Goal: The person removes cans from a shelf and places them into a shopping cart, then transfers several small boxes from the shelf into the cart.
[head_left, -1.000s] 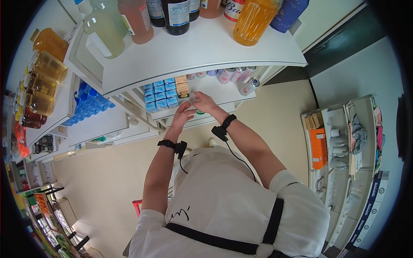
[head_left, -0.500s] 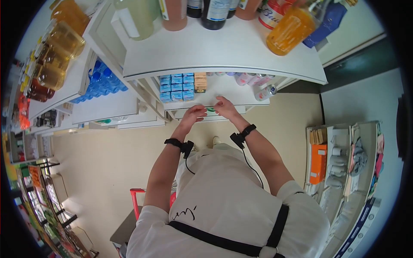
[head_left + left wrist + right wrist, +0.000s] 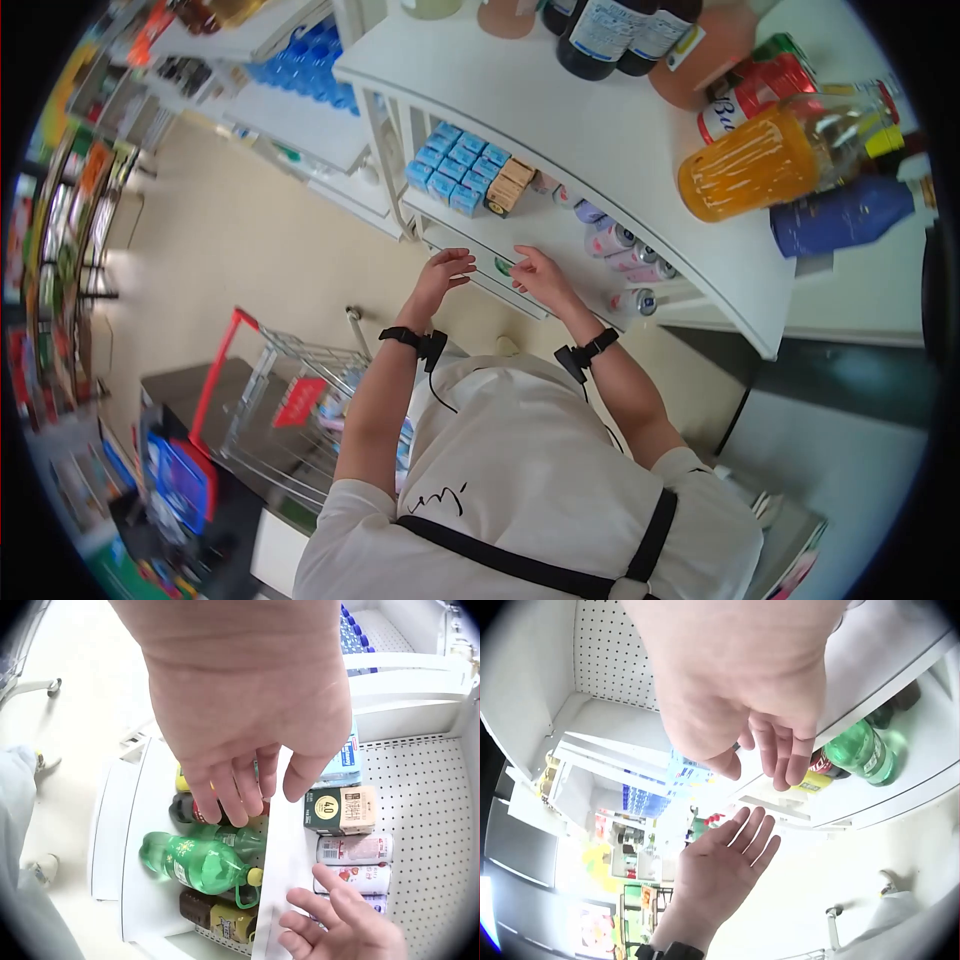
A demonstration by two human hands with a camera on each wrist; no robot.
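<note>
My left hand (image 3: 440, 280) hovers in front of the lower shelving, its fingers loosely extended and holding nothing. Across from it is my right hand (image 3: 542, 277), also bare, with slightly bent fingers near the shelf edge. Blue drink cartons (image 3: 457, 168) stand in rows on the middle shelf, beside tan cartons (image 3: 511, 184). Pink-and-white cans (image 3: 608, 239) line the same shelf farther right. Below, in the left wrist view, a large green soda bottle (image 3: 199, 864) with a yellow cap lies under the left fingers, among dark bottles.
A shopping cart (image 3: 290, 350) with a red handle stands to the left and holds goods. Above the cartons, the top shelf (image 3: 560, 120) carries large bottles, including an orange juice bottle (image 3: 750, 160). Blue-capped water bottles (image 3: 310, 70) fill a neighbouring shelf.
The head view has turned, bringing the cart into sight at left and the right-side rack mostly out. Both hands have drawn back from the cartons and moved farther apart, still holding nothing.
</note>
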